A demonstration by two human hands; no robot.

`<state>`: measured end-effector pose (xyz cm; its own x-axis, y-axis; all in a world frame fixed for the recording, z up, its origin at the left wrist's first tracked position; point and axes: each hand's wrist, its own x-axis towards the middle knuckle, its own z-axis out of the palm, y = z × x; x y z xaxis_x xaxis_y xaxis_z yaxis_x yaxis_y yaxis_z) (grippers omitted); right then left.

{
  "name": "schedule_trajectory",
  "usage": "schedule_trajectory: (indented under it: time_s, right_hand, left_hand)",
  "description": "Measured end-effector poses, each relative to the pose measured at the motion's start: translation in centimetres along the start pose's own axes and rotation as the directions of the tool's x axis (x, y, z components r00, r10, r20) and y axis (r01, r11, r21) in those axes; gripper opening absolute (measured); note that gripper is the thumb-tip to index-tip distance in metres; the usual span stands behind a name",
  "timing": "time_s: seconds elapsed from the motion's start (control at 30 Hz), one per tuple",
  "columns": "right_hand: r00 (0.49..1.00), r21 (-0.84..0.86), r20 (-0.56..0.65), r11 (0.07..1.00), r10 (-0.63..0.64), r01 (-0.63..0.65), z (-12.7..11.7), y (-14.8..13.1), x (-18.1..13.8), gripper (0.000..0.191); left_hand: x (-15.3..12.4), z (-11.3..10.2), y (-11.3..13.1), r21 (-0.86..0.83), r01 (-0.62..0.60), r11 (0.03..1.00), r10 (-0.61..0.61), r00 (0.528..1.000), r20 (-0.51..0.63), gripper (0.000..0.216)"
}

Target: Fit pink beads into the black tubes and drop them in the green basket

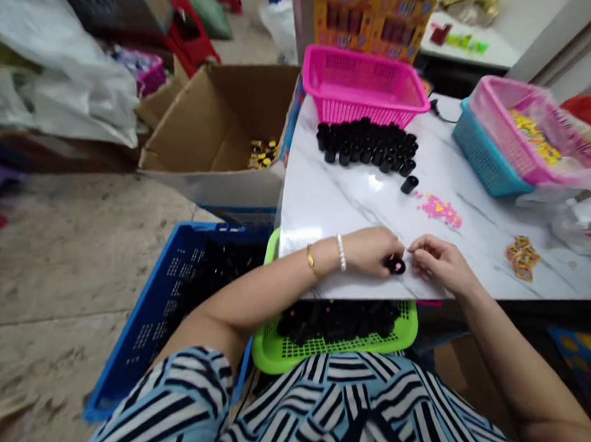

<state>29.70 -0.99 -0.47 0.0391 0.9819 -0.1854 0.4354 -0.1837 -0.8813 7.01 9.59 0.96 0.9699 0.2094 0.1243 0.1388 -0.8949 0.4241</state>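
Note:
My left hand (372,251) is closed around a small black cylinder (396,265) near the front edge of the table, its open end facing me with a pink bit inside. Close beside it, my right hand (438,260) has thumb and forefinger pinched together; whatever is between them is too small to make out. Beyond my hands lies a scatter of tiny pink and yellow pieces (440,210). One loose black cylinder (409,185) rests on its side near a cluster of upright black cylinders (368,143). Small printed stickers or cards (522,258) lie to the right.
A pink basket (367,90) stands at the table's back, and stacked baskets (496,149) with yellow packets at the right. A green basket (409,324) of black pieces sits under the front edge. Left are a blue crate (132,337) and a cardboard box (185,148).

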Motion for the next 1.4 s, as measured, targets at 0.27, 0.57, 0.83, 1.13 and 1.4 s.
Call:
schedule_trajectory:
  time_s: [0.27,0.57,0.83,1.13,1.4]
  right_hand:
    - [0.767,-0.222,-0.637,0.971,-0.077,-0.087,-8.9,6.4,-0.2,0.031]
    - [0.787,-0.636,-0.5,0.77,-0.362,-0.05,-8.7,7.4,2.5,0.03]
    - [0.819,-0.634,-0.299,0.743,-0.49,0.213,-2.0,4.1,-1.8,0.019]
    - [0.932,-0.693,-0.18,0.713,-0.316,0.108,-8.8,5.4,5.2,0.08]
    - [0.91,-0.705,0.1,0.616,-0.403,0.351,-2.4,4.8,-1.1,0.083]
  left_hand:
    - [-5.9,3.7,9.5,0.182,-0.025,0.983,-0.043,0.931,0.363,0.012]
    - [2.4,-0.3,0.2,-0.242,0.38,0.893,-0.424,0.891,-0.165,0.052]
    - [11.4,1.3,-9.6,-0.256,0.506,0.823,-0.564,0.679,-0.47,0.053]
    - [7.9,1.7,-6.5,-0.249,0.445,0.86,-0.509,0.775,-0.374,0.021]
    - [-0.6,2.9,1.9,-0.26,0.326,0.909,-0.383,0.899,-0.21,0.03]
